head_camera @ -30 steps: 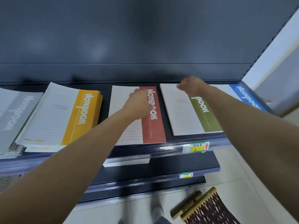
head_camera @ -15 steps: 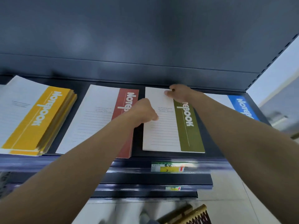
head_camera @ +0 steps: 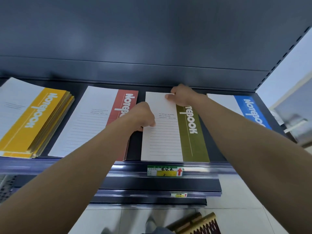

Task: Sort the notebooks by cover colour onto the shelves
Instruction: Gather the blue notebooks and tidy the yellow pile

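My right hand (head_camera: pixel 183 97) grips the far edge of the green notebook (head_camera: pixel 168 137), thumb on the white cover and fingers (head_camera: pixel 175 90) curled over behind. My left hand (head_camera: pixel 141 115) pinches its left edge, the other fingers tucked under as far as I can tell. The notebook lies flat on the shelf (head_camera: pixel 211 168), between the red notebooks (head_camera: pixel 94 122) and the blue notebook (head_camera: pixel 249 110), with the yellow stack (head_camera: pixel 33 122) further left. Four colours sit apart, so I judge this shelf nearly sorted, with only the green one left to square up. I cannot see whether more notebooks wait elsewhere.
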### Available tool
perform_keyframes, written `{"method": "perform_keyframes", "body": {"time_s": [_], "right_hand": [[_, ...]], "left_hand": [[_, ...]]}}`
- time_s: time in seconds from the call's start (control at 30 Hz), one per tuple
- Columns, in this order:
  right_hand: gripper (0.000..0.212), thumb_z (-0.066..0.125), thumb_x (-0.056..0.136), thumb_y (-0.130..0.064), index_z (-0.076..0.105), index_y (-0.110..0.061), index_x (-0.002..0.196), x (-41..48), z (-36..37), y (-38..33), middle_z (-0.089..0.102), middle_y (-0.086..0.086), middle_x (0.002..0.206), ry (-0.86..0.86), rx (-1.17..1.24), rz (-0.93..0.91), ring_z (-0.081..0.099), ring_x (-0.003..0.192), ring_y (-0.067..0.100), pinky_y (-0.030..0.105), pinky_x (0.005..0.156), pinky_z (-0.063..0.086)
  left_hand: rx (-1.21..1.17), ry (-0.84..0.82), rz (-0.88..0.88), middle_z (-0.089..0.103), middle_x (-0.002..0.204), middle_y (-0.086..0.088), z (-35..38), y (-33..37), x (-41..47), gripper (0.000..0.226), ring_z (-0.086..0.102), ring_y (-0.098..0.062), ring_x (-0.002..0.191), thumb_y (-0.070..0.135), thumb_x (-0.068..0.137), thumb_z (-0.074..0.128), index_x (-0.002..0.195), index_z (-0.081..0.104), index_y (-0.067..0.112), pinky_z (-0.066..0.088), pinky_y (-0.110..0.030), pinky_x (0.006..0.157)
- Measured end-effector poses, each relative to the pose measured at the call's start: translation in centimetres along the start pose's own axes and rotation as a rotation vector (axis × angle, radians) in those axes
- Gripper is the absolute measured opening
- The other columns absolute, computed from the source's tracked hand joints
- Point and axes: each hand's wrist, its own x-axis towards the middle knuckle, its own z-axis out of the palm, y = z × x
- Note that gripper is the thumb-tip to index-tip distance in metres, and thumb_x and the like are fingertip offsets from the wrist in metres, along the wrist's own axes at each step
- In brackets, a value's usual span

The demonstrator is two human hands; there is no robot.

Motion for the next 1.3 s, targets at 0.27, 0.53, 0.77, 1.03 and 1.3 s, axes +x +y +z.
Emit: {"method": "perform_keyframes", "body": {"time_s": [0.27,0.53,0.77,1.03,1.3], "right_hand": [[0.051,0.037,0.102,-0.04,0.04,-0.01,0.143,-2.4,-2.2,4.4,0.043,0.01,0.146,0.132,0.176,0.06,0.041,0.132,0.028,0.036,0.105,0.034],[0.059,0.039,0.099,-0.047,0.041,-0.006,0.142,-4.6,-1.7,11.9,0.043,0.014,0.145,0.012,0.086,0.282,0.041,0.132,0.032,0.038,0.106,0.033],[0.067,0.044,0.096,-0.053,0.028,-0.014,0.149,-4.2,-0.7,12.3,0.032,0.011,0.152,0.002,0.13,0.319,0.036,0.135,0.033,0.042,0.109,0.032],[0.07,0.046,0.091,-0.059,0.032,-0.018,0.146,-4.4,-0.7,12.5,0.027,0.009,0.152,-0.024,0.044,0.352,0.037,0.133,0.035,0.048,0.108,0.033],[0.062,0.041,0.097,-0.051,0.033,-0.015,0.146,-5.5,-1.5,10.2,0.032,0.013,0.15,0.052,0.002,0.326,0.034,0.135,0.034,0.049,0.113,0.024]], "left_hand": [[0.082,0.029,0.018,0.057,0.104,-0.013,0.2,-0.1,0.4,0.024,0.057,-0.029,0.098,0.003,0.086,0.066,0.105,0.051,0.002,0.053,-0.035,0.077],[0.273,0.149,0.074,0.054,0.103,-0.011,0.9,1.3,1.6,0.036,0.053,-0.023,0.088,0.014,0.088,0.066,0.118,0.052,-0.001,0.044,-0.028,0.075],[0.374,0.194,0.047,0.056,0.118,-0.014,1.7,1.7,2.4,0.043,0.054,-0.029,0.109,0.015,0.085,0.069,0.121,0.049,0.002,0.043,-0.03,0.079],[0.338,0.177,0.055,0.056,0.118,-0.014,2.1,1.9,2.8,0.041,0.054,-0.029,0.107,0.013,0.085,0.068,0.12,0.05,0.002,0.045,-0.032,0.081],[0.3,0.201,0.105,0.057,0.115,-0.014,2.1,1.8,2.0,0.034,0.057,-0.028,0.101,0.012,0.087,0.065,0.117,0.052,0.001,0.045,-0.031,0.078]]}}
